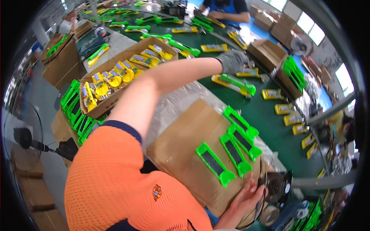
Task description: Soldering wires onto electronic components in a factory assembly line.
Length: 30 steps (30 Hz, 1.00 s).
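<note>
My left hand, in a grey glove, stretches across to the green conveyor belt. Its fingertips are beside a yellow part with a silvery piece; whether they grip it is hidden. Low on the right, my bare right hand is closed around a thin pen-like tool with a dark cable. Several bright green plastic frames with dark panels, one a green frame, lie on the brown cardboard sheet just beyond that hand. Another green piece rests with a yellow part on the belt.
An open carton of yellow parts stands left of the cardboard, with stacked green frames beside it. A small fan sits by my right hand. More yellow parts and an open box line the belt. A co-worker works across it.
</note>
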Motion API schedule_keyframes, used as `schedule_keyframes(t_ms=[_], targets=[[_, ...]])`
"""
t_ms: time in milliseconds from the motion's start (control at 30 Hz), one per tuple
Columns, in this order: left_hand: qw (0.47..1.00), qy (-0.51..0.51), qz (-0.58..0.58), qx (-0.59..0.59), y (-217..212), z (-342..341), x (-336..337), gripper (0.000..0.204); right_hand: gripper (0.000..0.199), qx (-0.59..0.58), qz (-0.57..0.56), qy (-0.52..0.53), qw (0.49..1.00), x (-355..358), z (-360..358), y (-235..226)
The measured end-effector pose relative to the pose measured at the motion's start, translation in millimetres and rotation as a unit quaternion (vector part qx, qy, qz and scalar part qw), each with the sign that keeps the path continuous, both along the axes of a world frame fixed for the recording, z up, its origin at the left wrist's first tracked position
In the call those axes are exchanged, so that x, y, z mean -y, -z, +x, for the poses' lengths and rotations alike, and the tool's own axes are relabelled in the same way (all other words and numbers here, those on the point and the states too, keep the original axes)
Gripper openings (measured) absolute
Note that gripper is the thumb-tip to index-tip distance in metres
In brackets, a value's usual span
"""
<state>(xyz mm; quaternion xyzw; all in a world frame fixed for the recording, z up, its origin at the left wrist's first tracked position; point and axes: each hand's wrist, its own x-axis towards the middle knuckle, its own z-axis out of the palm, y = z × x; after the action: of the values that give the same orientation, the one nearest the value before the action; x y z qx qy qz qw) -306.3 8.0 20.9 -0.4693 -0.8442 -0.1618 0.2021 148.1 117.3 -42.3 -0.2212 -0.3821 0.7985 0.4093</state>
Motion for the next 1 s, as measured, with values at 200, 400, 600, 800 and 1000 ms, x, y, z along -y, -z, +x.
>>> schedule_keyframes(t_ms=[200, 400, 600, 800, 1000], targets=[[0.942, -0.247, -0.187, 0.126, 47.6, -94.4, -26.8, 0.031, 0.031, 0.032, -0.122, 0.027, 0.992, 0.1, -1.4, -0.7], [0.941, -0.277, -0.156, 0.117, 29.1, -85.0, -2.3, 0.026, 0.031, 0.006, -0.068, 0.013, 0.998, -7.6, -13.7, 1.9], [0.984, -0.165, -0.014, 0.069, -38.9, 13.2, 81.3, 0.032, 0.032, -0.027, -0.034, -0.049, 0.998, -4.7, 2.0, 1.0], [0.990, 0.134, 0.038, 0.024, -36.0, 204.4, 161.7, 0.037, 0.023, -0.068, 0.001, -0.083, 0.994, 0.0, 29.2, -5.0], [0.963, 0.206, -0.134, 0.113, 28.2, 297.4, 184.2, 0.046, 0.012, -0.033, 0.049, -0.086, 0.995, 9.4, 56.2, -5.4]])
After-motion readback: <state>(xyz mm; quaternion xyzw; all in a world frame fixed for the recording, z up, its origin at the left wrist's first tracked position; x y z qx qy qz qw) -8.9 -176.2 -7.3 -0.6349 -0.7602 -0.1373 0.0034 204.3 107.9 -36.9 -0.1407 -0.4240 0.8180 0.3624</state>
